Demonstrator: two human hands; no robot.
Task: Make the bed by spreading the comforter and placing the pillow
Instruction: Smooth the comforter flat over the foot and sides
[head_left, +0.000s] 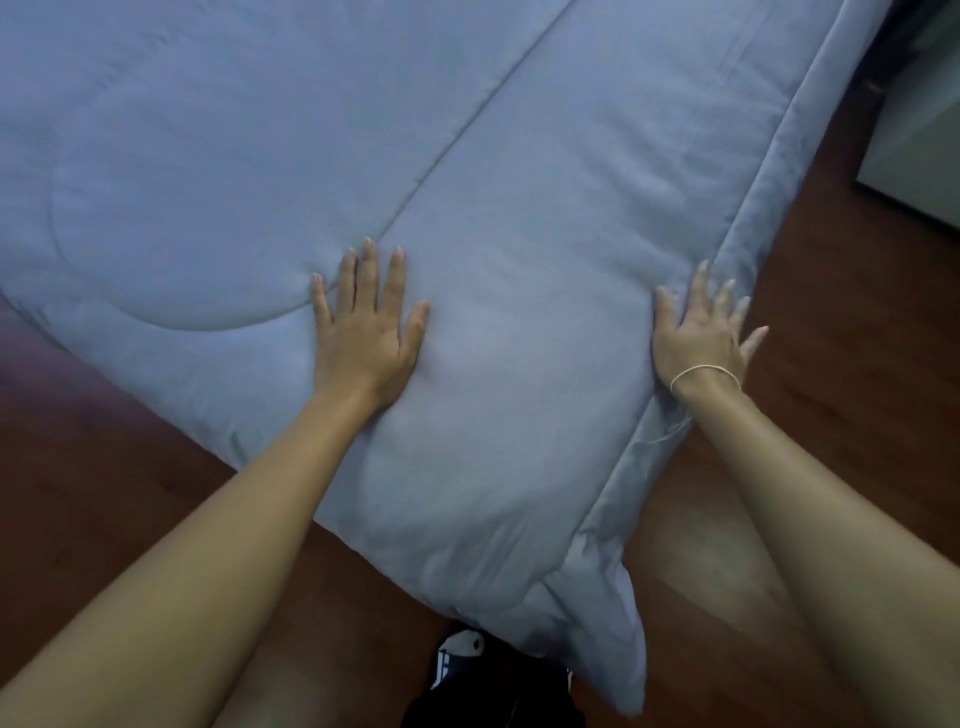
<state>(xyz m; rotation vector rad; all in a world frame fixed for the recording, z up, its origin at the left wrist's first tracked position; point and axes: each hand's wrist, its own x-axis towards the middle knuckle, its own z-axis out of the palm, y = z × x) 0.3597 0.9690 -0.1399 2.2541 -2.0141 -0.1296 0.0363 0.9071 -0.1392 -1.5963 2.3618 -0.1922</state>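
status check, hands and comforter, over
Left hand flat on comforter, fingers straight. Right hand spread at its side edge. No pillow in view. Nothing in the way.

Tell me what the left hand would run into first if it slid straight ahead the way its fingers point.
Likely the stitched seam in the comforter: the left hand lies flat, fingers pointing up the bed, and that seam starts just past the fingertips. Beyond it, only more comforter shows.

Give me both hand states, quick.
Left hand: open, flat on the comforter.
Right hand: open, fingers spread, pressing the comforter's side edge.
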